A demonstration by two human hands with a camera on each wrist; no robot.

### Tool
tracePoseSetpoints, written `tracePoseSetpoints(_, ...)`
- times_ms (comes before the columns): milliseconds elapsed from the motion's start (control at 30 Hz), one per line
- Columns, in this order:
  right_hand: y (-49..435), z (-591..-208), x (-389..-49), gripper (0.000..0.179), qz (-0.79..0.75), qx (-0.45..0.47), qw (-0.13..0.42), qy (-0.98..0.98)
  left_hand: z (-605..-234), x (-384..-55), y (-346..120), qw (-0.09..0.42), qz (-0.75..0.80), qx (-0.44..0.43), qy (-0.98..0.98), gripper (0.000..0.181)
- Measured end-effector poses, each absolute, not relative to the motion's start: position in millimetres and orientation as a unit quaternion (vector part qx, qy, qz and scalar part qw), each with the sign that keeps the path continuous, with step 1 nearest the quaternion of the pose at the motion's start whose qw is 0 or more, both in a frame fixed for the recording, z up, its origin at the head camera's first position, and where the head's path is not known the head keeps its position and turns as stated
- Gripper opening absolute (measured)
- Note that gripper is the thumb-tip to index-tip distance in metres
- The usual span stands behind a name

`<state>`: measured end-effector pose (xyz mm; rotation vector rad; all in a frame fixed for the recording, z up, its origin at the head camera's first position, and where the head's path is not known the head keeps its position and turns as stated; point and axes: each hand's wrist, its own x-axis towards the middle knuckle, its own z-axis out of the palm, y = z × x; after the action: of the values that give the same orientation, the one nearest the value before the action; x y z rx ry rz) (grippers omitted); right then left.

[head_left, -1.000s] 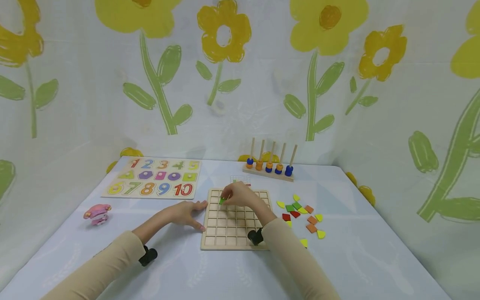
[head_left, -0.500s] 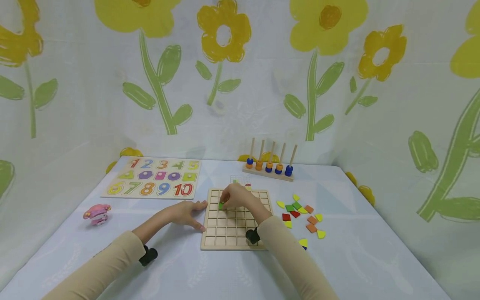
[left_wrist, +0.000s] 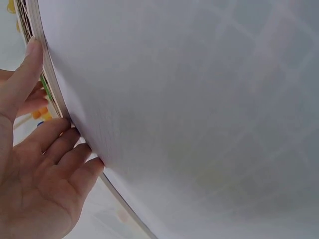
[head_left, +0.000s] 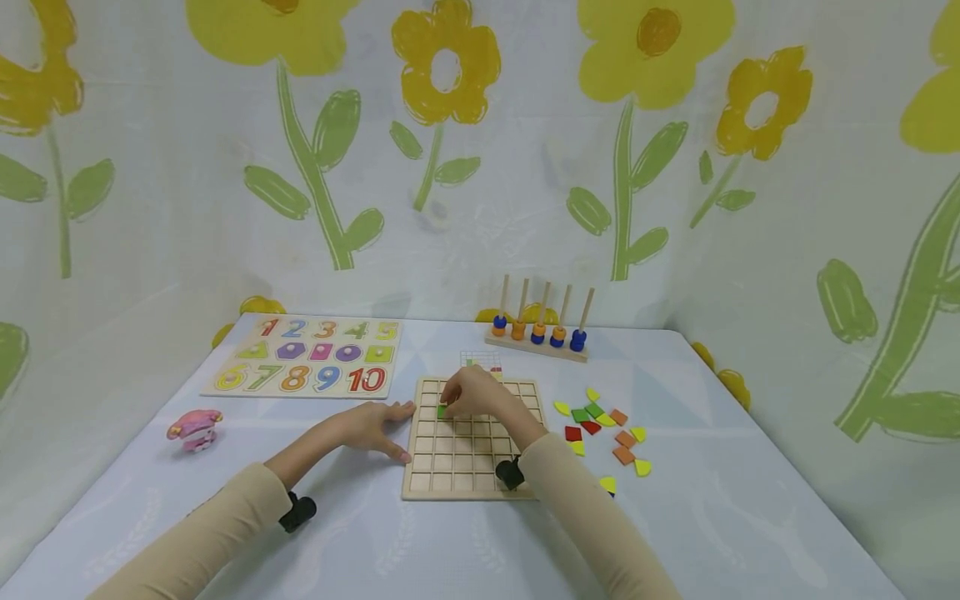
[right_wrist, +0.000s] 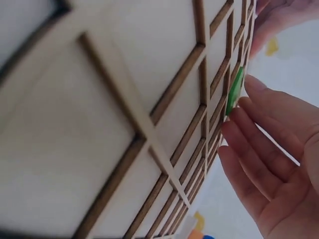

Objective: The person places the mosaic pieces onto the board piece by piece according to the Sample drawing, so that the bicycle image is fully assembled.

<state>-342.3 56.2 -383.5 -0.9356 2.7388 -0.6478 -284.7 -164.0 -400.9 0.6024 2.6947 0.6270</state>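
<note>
A wooden grid board (head_left: 443,481) lies flat on the table in front of me. My left hand (head_left: 367,429) rests against its left edge, thumb and fingers spread apart; in the left wrist view the fingertips (left_wrist: 92,164) touch the board's side. Over the upper left cells, my right hand (head_left: 476,393) holds a small green square tile (head_left: 442,412) by thumb and fingertips. That tile lies at the grid surface in the right wrist view, partly covered by the fingers. Several loose yellow, red, green and orange tiles (head_left: 624,455) are scattered right of the board.
Behind the board is a small printed grid card (head_left: 486,360), partly hidden by the right hand. A peg stacker (head_left: 536,348) with blue and orange beads stands at the back. Back left lies a number puzzle (head_left: 300,354); a pink toy figure (head_left: 197,428) is in front of it.
My right hand has brought the green tile down slightly toward me, from tilted to flat on the grid. Over the last half second it barely moves. The left hand stays put.
</note>
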Motion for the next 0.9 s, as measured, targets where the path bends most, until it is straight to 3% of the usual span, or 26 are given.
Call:
tracePoseSetpoints(333, 83, -372, -336, 0.031, -0.249, -0.34, 0.09, 0.903, -401, -285, -163, 0.155, 0.221, 0.211, 0.939, 0.094)
tracePoseSetpoints(900, 148, -349, -308, 0.032, -0.242, -0.34, 0.024, 0.908, -401, -285, -163, 0.147, 0.215, 0.222, 0.94, 0.092)
